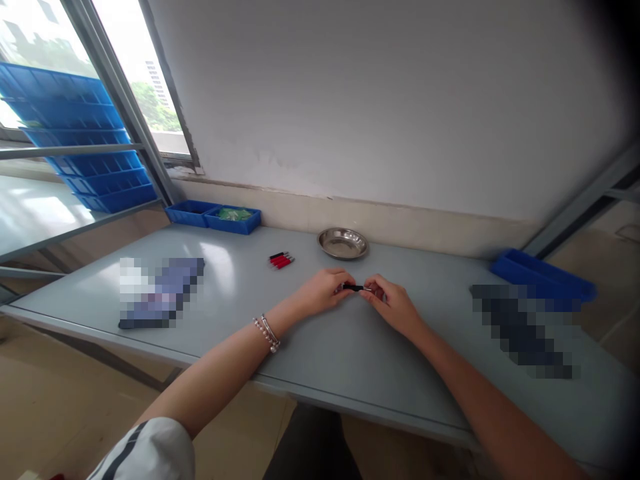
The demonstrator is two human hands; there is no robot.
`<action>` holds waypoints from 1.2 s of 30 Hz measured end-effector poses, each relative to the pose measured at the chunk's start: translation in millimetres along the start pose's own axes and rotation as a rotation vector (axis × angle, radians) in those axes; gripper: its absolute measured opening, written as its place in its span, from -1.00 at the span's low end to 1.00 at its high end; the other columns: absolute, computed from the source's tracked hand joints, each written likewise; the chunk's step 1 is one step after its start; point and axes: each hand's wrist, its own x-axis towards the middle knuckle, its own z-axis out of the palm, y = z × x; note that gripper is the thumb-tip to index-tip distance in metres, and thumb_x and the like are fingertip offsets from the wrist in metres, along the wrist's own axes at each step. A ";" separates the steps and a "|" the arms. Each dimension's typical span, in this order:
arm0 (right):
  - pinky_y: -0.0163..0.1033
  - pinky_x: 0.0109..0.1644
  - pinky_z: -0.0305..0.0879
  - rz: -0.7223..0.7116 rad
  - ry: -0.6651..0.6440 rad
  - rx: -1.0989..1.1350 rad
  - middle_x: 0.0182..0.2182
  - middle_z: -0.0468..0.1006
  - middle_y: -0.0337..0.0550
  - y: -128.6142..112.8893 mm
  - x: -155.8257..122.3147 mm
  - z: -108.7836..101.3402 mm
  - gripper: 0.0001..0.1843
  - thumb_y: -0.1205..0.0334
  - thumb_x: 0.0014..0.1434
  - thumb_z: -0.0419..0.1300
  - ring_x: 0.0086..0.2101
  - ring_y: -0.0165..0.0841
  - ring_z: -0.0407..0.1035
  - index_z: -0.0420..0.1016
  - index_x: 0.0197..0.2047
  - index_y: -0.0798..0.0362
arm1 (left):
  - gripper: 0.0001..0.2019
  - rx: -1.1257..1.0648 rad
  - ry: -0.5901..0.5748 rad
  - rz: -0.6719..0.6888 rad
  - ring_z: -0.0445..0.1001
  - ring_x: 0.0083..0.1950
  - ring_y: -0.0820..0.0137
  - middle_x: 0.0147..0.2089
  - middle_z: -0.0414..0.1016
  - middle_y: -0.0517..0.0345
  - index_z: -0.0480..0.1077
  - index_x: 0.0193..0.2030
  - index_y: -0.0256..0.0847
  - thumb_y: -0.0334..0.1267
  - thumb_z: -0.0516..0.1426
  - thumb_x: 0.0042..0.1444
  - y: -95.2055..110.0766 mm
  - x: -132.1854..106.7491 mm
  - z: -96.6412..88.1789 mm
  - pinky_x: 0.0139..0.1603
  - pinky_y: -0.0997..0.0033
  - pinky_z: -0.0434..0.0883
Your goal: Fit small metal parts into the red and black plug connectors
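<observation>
A short black pen (354, 288) with a silver end is held level between my hands, just above the grey table (320, 347). My left hand (334, 288) pinches its black end. The fingers of my right hand (387, 298) are closed on the silver end at the other side. Part of the pen is hidden by the fingertips. Beyond my left hand, several similar pens (281, 261) lie side by side, red ones and a black one with silver ends. A round shallow metal dish (343, 244) stands behind my hands, close to the wall.
At the back left are two small blue bins (233, 223), one with green-and-white packets. Taller blue crates (95, 150) are stacked on a side shelf by the window. Another blue bin (543, 273) is at the right. Blurred flat items lie left and right on the table.
</observation>
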 end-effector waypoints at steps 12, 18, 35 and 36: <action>-0.30 -0.40 0.17 -0.009 -0.020 -0.028 -0.53 0.38 -0.23 2.7 0.0 2.2 -0.69 -0.01 0.14 -0.08 -0.50 -0.41 0.24 0.32 -0.37 0.04 | -0.82 0.009 -0.018 0.007 0.36 -0.31 0.47 -0.29 0.40 0.09 0.35 -0.20 -0.26 -0.25 0.02 0.11 0.8 -0.1 -0.5 -0.31 0.53 0.28; -0.08 -0.03 0.14 -0.088 0.087 -0.175 -0.08 0.39 -0.06 3.8 2.8 -0.2 -0.61 -0.01 0.16 -0.10 -0.07 -0.23 0.22 0.30 -0.05 -0.01 | -0.83 0.068 0.048 -0.032 0.38 -0.29 0.44 -0.22 0.42 0.09 0.35 -0.19 -0.23 -0.27 0.03 0.10 1.6 0.3 -0.5 -0.31 0.51 0.29; 0.00 0.06 0.04 0.001 -0.159 -0.321 0.07 0.28 -0.06 17.8 -0.4 10.2 -0.56 0.00 0.18 -0.15 0.07 -0.24 0.13 0.30 0.02 -0.04 | -0.81 0.467 0.287 -0.749 0.35 -0.17 0.28 -0.21 0.40 0.03 0.37 -0.22 -0.17 -0.24 -0.01 0.08 -53.8 -6.6 -46.4 -0.32 0.41 0.28; 0.00 0.06 0.04 0.001 -0.154 -0.320 0.07 0.29 -0.05 18.1 -0.4 10.5 -0.57 0.00 0.18 -0.15 0.07 -0.24 0.13 0.30 0.02 -0.04 | -0.81 0.474 0.296 -0.777 0.35 -0.16 0.27 -0.20 0.41 0.03 0.37 -0.21 -0.17 -0.24 0.00 0.07 -59.4 -8.1 -49.6 -0.31 0.41 0.28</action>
